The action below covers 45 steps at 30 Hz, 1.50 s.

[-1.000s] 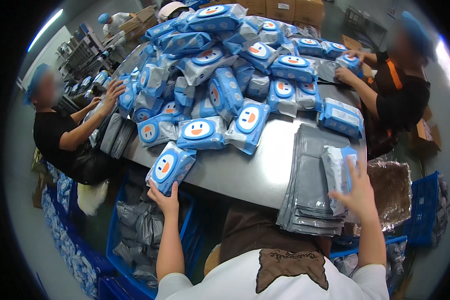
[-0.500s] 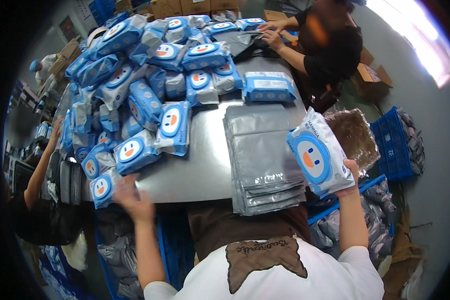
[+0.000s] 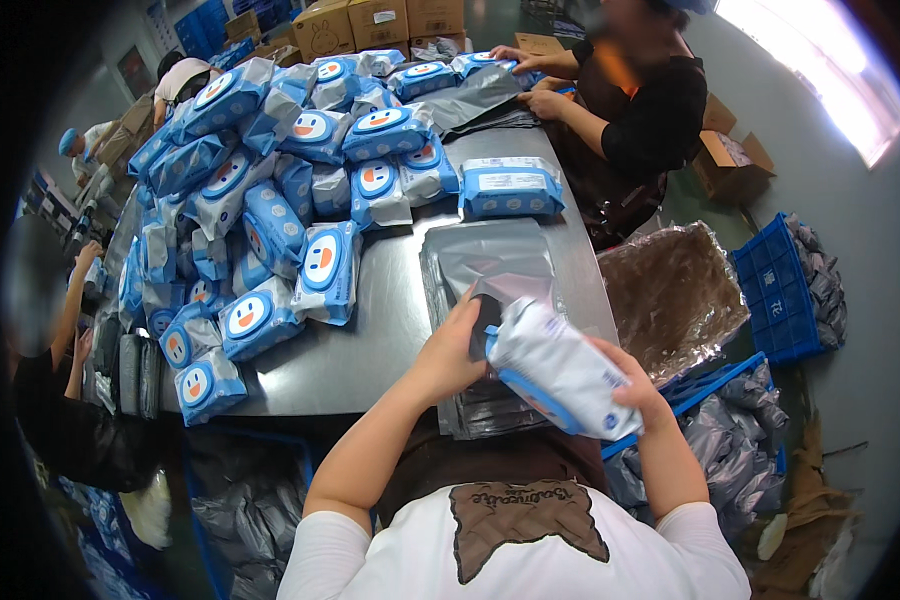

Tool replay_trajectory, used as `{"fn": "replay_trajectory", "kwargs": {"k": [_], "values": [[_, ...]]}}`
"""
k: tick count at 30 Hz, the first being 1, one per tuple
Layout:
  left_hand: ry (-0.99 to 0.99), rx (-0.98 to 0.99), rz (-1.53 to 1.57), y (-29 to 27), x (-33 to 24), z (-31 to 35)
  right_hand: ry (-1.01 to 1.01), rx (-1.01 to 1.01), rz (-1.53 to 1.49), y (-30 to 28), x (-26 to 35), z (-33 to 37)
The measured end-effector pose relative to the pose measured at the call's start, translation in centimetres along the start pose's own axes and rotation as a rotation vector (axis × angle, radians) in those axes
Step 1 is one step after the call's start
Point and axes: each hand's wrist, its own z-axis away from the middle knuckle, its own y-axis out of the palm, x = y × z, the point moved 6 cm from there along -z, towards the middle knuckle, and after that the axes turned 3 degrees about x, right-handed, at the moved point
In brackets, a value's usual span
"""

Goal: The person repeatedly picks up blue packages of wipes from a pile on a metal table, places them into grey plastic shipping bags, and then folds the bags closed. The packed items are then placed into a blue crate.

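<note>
My right hand (image 3: 632, 388) grips one end of a white and blue pack of wet wipes (image 3: 562, 368), tilted over the near part of the table. Its other end is at the dark mouth of a grey plastic mailing bag (image 3: 490, 262), the top one of a stack. My left hand (image 3: 454, 348) has hold of that bag's edge and lifts it; some of its fingers are hidden behind the plastic. Whether the pack's tip is inside the mouth, I cannot tell. A single pack (image 3: 511, 188) lies just beyond the stack.
A heap of similar packs (image 3: 270, 215) covers the left of the steel table (image 3: 388, 300). A co-worker (image 3: 650, 110) handles grey bags at the far right. Blue crates (image 3: 770, 290) with filled bags and a foil-lined box (image 3: 675, 300) stand at the right. Another person's arm (image 3: 68, 310) shows left.
My left hand has moved from the heap's near edge to the bag stack and taken hold of the top bag. My right hand has brought the pack leftward and down, tilting it.
</note>
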Motion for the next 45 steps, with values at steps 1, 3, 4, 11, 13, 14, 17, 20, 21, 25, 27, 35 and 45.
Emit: {"fn": "replay_trajectory", "kwargs": {"k": [1,3,4,11,13,14,17,20,21,25,27,35,45], "values": [[0.034,-0.009,0.066,-0.4,-0.5,0.0,-0.038,0.071,0.284,0.7,0.7,-0.4],[0.013,0.133,0.209,-0.2,-1.4,-0.1,-0.211,0.0,1.131,2.5,2.4,-0.1],[0.01,0.108,0.153,0.8,-1.3,0.5,-0.218,-0.138,1.284,3.5,2.2,0.2],[0.029,0.034,-0.037,3.7,-2.0,1.1,-0.396,-0.475,1.705,6.5,0.1,-3.2],[0.024,-0.026,-0.024,2.7,-1.2,2.3,-0.249,-0.365,1.245,4.6,0.2,-2.7],[0.175,-0.174,-0.089,1.8,-1.3,3.5,-0.198,-0.284,0.928,2.7,0.5,-2.2],[0.22,-0.091,0.075,2.3,-0.6,6.2,-0.075,0.0,1.093,-2.5,0.3,-1.1],[0.095,-0.067,-0.248,3.3,-1.9,5.7,-0.104,0.035,1.397,-3.6,-2.0,-2.5],[0.03,-0.074,-0.367,3.5,-2.5,5.1,-0.14,0.023,1.468,-3.2,-2.1,-3.2],[0.057,-0.172,-0.4,4.8,-0.5,5.4,-0.481,-0.223,1.542,0.2,0.1,-2.4],[0.144,-0.313,-0.294,3.6,-1.1,6.6,-0.659,-0.385,1.502,1.8,0.0,-0.6],[0.017,-0.244,-0.013,5.1,-0.7,6.9,-0.528,-0.222,1.554,6.6,-5.7,-2.4],[-0.162,-0.195,0.348,4.8,0.8,9.6,-0.255,0.072,1.026,6.3,-5.2,-5.0]]}}
